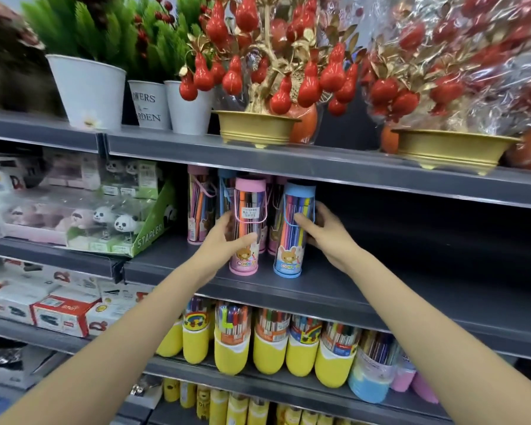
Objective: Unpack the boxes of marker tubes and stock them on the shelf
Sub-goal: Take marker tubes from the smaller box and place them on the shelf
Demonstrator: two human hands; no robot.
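A pink marker tube [248,210] stands upright near the front of the dark middle shelf [396,289]. My left hand [224,237] grips it from the left, thumb across its front. A blue marker tube [295,250] stands beside it to the right, and my right hand [322,228] holds it from the right side, fingers curled round it. Behind these two, several more pink and blue marker tubes [201,207] stand in a row at the back left of the same shelf.
The middle shelf stretches bare to the right of the tubes. A green stapler display box [141,222] with panda figures borders the tubes on the left. Potted plants and red fruit trees [276,62] fill the shelf above. Yellow-based marker tubes [264,342] line the shelf below.
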